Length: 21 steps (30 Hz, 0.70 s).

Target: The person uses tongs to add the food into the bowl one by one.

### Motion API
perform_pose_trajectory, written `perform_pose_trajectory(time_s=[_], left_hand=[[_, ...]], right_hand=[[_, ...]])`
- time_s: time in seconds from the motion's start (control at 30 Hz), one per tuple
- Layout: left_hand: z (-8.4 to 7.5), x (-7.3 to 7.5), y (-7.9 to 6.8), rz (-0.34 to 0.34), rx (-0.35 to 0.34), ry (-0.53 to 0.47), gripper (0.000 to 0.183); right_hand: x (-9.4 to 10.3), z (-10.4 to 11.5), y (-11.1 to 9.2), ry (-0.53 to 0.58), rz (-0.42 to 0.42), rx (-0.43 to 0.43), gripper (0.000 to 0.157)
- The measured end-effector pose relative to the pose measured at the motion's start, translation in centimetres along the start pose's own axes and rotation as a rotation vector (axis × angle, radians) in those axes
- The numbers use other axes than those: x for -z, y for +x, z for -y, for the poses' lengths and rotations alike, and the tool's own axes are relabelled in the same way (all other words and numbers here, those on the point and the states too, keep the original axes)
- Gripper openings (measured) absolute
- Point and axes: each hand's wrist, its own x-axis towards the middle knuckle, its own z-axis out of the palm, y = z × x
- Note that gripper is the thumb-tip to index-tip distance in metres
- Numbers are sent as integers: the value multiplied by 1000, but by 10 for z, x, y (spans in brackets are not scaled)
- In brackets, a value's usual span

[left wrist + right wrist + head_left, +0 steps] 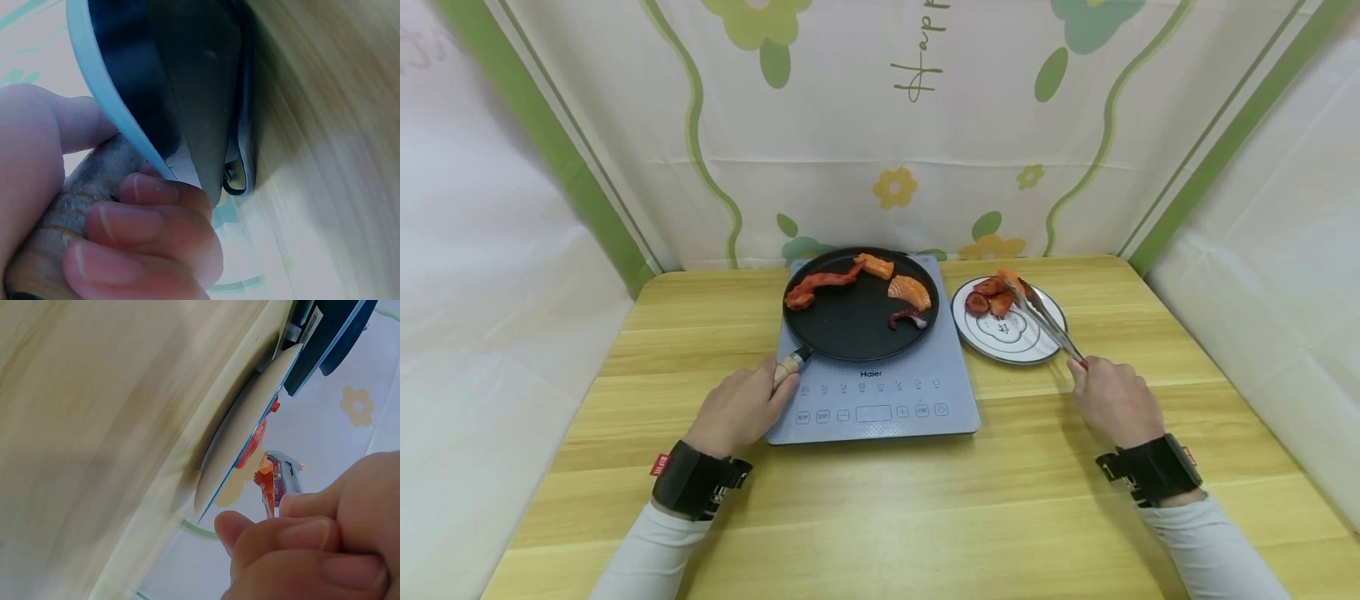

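Note:
My left hand (737, 408) grips the wooden handle (103, 175) of a round black frying pan (842, 327), fingers curled around it. In the pan lie a long reddish meat strip (823, 282), an orange chunk (876, 266), a striped salmon slice (910, 292) and a purple tentacle (908, 317). On the right, my right hand (1116, 404) holds metal tongs (1051, 325) that reach over a white plate (1015, 352). An orange piece (1011, 278) shows at the tongs' tips, above the plate in the right wrist view. Several reddish food pieces (1000, 303) sit on the plate.
The pan stands on a grey Haier induction cooktop (880, 425), its button panel facing me. The plate is close to the cooktop's right side. A wooden table (880, 508) carries everything, and flower-patterned cloth (850, 125) rises behind and at both sides.

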Motion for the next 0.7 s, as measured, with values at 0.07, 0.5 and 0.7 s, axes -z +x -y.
perform_pose_trajectory(time_s=[0.07, 0.5, 0.7], left_hand=[[0, 0, 0, 0, -3, -1, 58], [1, 0, 0, 2, -6, -11, 53], [1, 0, 0, 4, -6, -7, 54]], right_hand=[[0, 1, 0, -1, -5, 5, 47], [-1, 6, -5, 10, -24, 32, 46], [0, 10, -5, 14, -20, 42, 45]])
